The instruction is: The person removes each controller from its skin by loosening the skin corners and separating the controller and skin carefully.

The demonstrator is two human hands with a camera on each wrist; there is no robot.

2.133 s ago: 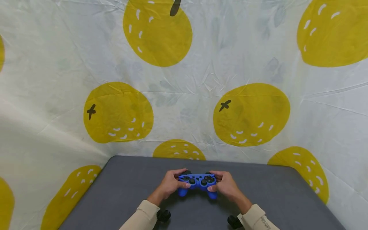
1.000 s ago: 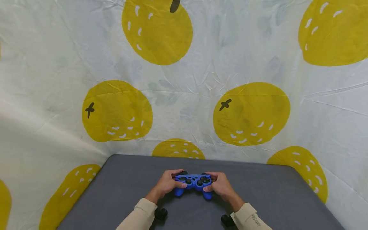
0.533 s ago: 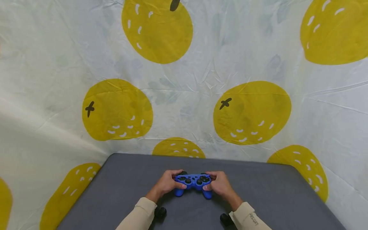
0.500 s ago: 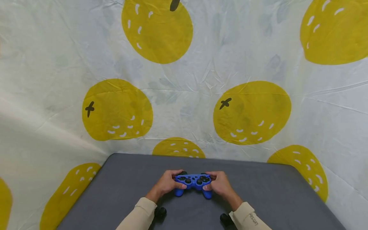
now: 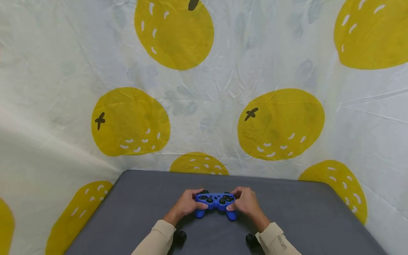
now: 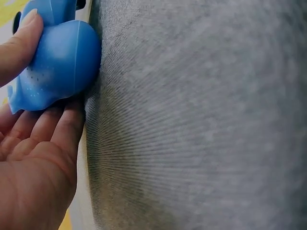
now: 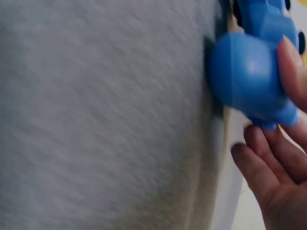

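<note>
A game controller [image 5: 216, 204] in a blue rubbery cover, with black sticks and buttons, is held low over the grey table by both hands. My left hand [image 5: 186, 203] grips its left side, thumb on the face by the left stick and index finger at the top edge. On the other side my right hand [image 5: 248, 202] pinches the controller between the thumb, by the right grip, and a bent index finger at the upper corner. In the right wrist view, the other fingers [image 7: 261, 165] hang below the blue grip, curled loosely. The left wrist view shows the left fingers [image 6: 62, 124] under the cover.
The grey cloth-covered table [image 5: 153, 191] ends at a white curtain [image 5: 204, 127] printed with yellow fruit, which also hangs along both sides. Dark rounded wrist devices [image 5: 180, 238] sit under the beige sleeves [image 5: 156, 239].
The controller first shifted slightly left with both hands and now stays nearly in place. The right hand's index finger has bent more and its knuckles have risen. The left hand keeps its hold.
</note>
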